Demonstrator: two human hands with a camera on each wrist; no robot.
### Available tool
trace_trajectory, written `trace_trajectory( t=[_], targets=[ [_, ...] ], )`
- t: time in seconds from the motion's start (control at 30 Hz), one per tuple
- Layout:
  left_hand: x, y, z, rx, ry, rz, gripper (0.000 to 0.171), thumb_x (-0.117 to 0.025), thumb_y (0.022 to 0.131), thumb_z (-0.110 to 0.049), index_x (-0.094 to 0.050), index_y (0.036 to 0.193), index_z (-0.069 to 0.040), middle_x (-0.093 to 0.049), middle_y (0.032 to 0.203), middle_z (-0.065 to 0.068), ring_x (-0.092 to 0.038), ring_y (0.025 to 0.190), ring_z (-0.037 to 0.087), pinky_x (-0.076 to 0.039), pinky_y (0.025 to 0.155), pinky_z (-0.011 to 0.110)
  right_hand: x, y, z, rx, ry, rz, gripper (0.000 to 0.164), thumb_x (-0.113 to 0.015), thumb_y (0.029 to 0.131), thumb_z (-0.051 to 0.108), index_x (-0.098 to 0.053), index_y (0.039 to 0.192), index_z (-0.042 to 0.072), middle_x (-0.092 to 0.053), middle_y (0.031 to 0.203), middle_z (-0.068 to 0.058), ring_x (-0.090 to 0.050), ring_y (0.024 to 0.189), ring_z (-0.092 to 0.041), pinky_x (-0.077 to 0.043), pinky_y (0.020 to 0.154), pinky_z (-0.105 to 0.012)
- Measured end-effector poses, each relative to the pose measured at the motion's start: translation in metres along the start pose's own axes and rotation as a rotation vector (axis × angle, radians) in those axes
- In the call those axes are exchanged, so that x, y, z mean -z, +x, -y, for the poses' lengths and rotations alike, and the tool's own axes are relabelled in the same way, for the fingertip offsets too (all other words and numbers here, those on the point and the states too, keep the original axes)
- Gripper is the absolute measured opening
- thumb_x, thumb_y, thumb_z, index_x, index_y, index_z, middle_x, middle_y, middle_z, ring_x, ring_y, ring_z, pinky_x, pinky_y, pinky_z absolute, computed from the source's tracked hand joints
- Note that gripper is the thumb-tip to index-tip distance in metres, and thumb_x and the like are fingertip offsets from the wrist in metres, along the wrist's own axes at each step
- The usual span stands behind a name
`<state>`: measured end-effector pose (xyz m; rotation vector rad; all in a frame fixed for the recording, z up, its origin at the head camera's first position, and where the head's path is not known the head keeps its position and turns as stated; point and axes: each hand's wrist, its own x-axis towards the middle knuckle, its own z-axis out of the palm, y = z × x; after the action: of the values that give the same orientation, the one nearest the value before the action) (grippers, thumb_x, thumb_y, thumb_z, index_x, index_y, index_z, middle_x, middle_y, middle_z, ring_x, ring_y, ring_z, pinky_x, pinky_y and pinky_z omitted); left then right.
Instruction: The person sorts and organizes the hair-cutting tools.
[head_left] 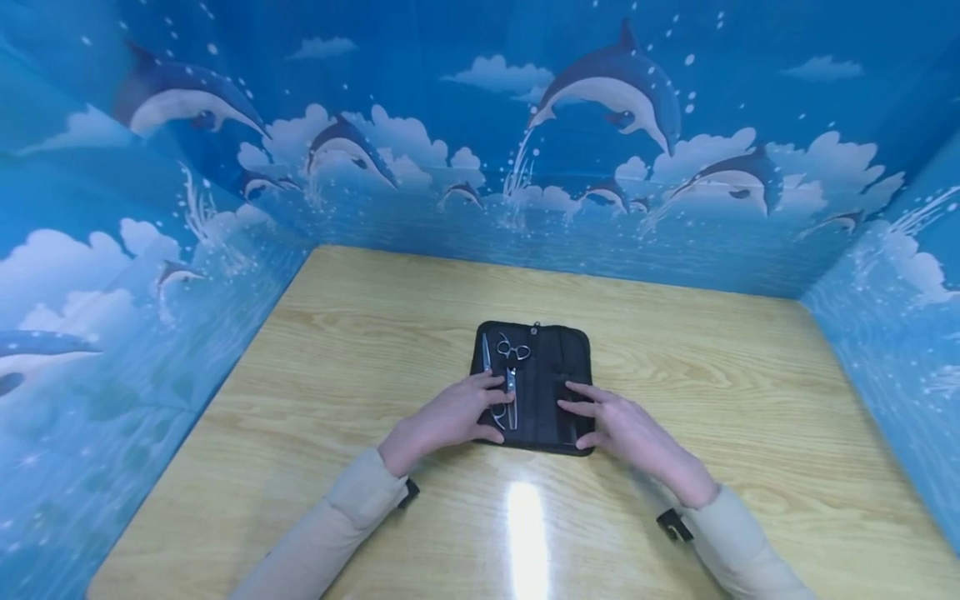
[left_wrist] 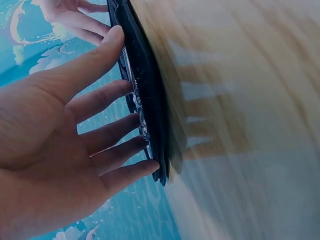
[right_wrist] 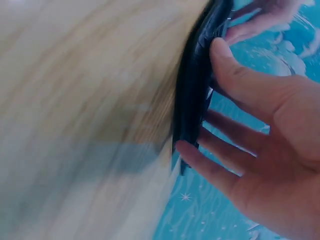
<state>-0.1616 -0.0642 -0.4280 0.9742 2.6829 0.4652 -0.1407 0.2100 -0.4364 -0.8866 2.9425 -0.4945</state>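
A black zip case (head_left: 537, 387) lies unfolded on the table in the head view. Its left half carries two pairs of silver scissors: one with finger loops (head_left: 513, 350) towards the far edge, the other with its blade (head_left: 486, 352) pointing away. My left hand (head_left: 457, 410) rests over that half, fingers spread across the scissors and partly hiding them. On the right half, my right hand (head_left: 630, 425) touches the dark pocket panel with spread fingers. The left wrist view shows the left fingertips on the case (left_wrist: 145, 75); in the right wrist view, the right thumb touches its edge (right_wrist: 192, 95).
The wood-grain table (head_left: 375, 333) extends around the case on all sides. A blue dolphin-print backdrop (head_left: 480, 217) stands along its back and sides. A bright reflection (head_left: 527, 533) shines on the tabletop near the front.
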Motion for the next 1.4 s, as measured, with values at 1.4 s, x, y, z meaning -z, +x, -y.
trace_trajectory(
  t=[1.4],
  targets=[
    [0.002, -0.001, 0.025, 0.309, -1.132, -0.243, 0.054, -0.047, 0.095, -0.014, -0.026, 0.141, 0.007, -0.041, 0.136, 0.030, -0.048, 0.116, 0.037, -0.045, 0.097, 0.051, 0.010, 0.012, 0.009, -0.445, 0.954, -0.157, 0.057, -0.051, 0.093, 0.036, -0.038, 0.141, 0.008, -0.049, 0.128, -0.021, -0.062, 0.084, -0.026, -0.056, 0.072, -0.052]
  ],
)
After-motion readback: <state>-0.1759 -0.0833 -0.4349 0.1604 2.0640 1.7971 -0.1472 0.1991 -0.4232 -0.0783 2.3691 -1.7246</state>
